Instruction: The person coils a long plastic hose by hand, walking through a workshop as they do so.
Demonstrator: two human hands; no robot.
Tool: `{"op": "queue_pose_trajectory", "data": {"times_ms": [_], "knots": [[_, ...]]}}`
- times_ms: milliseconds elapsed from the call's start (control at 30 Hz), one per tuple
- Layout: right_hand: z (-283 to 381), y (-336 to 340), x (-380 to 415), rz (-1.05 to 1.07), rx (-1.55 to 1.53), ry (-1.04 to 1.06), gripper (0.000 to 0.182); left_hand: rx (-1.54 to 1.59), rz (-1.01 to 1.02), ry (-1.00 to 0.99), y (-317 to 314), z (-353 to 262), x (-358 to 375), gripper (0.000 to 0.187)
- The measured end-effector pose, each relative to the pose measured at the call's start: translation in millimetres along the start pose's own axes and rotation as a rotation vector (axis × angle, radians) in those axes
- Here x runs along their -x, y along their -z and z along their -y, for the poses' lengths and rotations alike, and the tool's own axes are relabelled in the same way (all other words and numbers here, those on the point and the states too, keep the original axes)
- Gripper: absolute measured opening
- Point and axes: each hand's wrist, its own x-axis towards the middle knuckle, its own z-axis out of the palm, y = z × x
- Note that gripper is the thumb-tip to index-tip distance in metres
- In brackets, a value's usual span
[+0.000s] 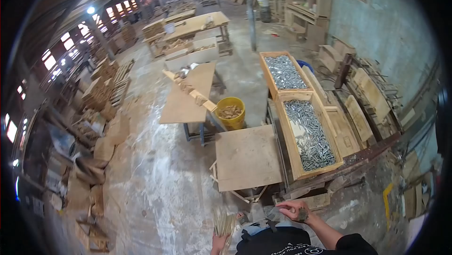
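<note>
At the bottom of the view my left hand [219, 243] is closed around a bundle of pale, thin strips [223, 222], which stands up from the fist; its exact kind is not clear. My right hand [294, 210] is in front of my body, fingers bent and drawn together. Something greyish and translucent lies beside its fingertips, too blurred to name. Just beyond both hands stands a small square wooden table [248, 158]. To its right, a long wooden box [293, 163] holds many metal pieces that look like bolts or screws.
A second wooden box [264, 73] of metal pieces adjoins the first. A yellow bucket [241, 125] with wooden bits stands behind the small table, near a larger worktable [181, 102]. Wooden boards [360, 118] lean at right. Stacked wood [96, 95] lines the left side.
</note>
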Motion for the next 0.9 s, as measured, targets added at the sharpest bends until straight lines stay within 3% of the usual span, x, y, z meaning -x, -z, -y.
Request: {"op": "queue_pose_trajectory", "data": {"times_ms": [33, 100, 167, 300, 367, 433, 533, 667, 800, 900], "knots": [[27.2, 8.8, -11.3, -0.126, 0.065, 0.189, 0.02, -0.055, -0.06, -0.27, 5.9, -30.4, -14.2, 0.05], [74.8, 25.5, -28.3, -0.398, 0.237, 0.535, 0.021, -0.181, -0.029, -0.039, 26.7, -117.0, -28.4, 0.048], [110.3, 47.1, -39.4, -0.631, 0.246, 0.591, 0.02, -0.047, 0.057, -0.068, 37.4, -177.9, -49.5, 0.049], [102.0, 81.8, -69.0, -1.048, 0.417, 0.35, 0.016, 0.068, 0.154, -0.093, 49.7, -236.2, -117.8, 0.044], [94.8, 96.3, -83.2, -1.054, 0.291, 0.114, 0.016, 0.104, 0.162, -0.14, 50.4, -244.5, -162.4, 0.04], [70.9, 109.8, -93.5, -0.962, 0.321, -0.051, 0.023, 0.275, 0.239, -0.032, 53.3, -276.8, -185.9, 0.038], [31.8, 114.4, -104.8, -0.847, 0.423, -0.301, 0.038, 0.382, 0.297, -0.028, 55.3, -328.5, -203.7, 0.031], [18.6, 114.3, -110.2, -0.684, 0.545, -0.422, 0.062, 0.408, 0.375, -0.031, 48.6, -381.6, -198.9, 0.031], [10.0, 115.9, -112.9, -0.573, 0.669, -0.454, 0.071, 0.476, 0.371, -0.016, 33.1, -397.6, -198.2, 0.032], [13.1, 117.2, -115.0, -0.585, 0.663, -0.452, 0.067, 0.522, 0.417, -0.028, 34.5, -421.1, -184.8, 0.033]]}}
